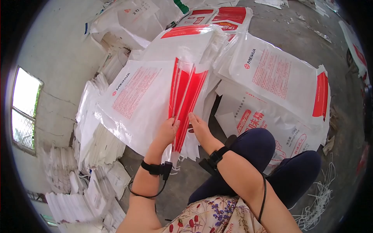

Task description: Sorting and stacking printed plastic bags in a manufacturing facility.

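Note:
Directly before me a white woven plastic sack (134, 83) with red print lies on top of a pile. Its red end band (186, 97) is creased lengthwise and raised along folds. My left hand (168, 131) grips the near left edge of this band, thumb on top. On the other side, my right hand (199, 126) pinches the sack's red edge, its thumb in front and fingertips partly hidden behind. To the right, another white sack (272, 66) with a red end band lies over a printed sack (252, 116).
More flat sacks (97, 143) are stacked at the left. Large bulging white bags (128, 19) stand at the far left by the wall (54, 85). Loose white strings (320, 200) lie on the grey floor at lower right. My bent knees (256, 145) are close to the right-hand pile.

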### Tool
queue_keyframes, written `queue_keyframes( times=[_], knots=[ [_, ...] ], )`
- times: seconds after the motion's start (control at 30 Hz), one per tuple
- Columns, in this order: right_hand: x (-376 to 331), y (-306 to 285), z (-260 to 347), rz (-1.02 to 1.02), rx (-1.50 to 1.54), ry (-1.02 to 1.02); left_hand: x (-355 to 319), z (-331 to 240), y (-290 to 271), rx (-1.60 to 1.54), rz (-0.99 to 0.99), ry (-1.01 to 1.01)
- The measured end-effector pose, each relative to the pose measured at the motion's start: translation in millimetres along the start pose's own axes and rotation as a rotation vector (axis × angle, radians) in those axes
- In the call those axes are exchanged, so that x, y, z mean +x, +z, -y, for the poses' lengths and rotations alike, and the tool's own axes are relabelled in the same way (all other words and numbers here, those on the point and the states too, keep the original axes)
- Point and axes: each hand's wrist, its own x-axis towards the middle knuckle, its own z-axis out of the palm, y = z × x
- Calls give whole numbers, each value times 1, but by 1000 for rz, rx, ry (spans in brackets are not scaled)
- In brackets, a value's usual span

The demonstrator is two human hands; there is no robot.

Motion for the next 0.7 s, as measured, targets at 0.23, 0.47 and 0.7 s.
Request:
queue_keyframes(
  times=[0.23, 0.47, 0.7],
  knots=[
    [6, -7, -5, -155, -111, 49, -21, -61, -28, 247, -92, -7],
    [17, -7, -31, -168, -194, -135, -25, -43, 43, 609, -121, 240],
    [19, -15, -27, -239, -403, -123, -12, -45, 54, 647, -108, 182]
  ],
)
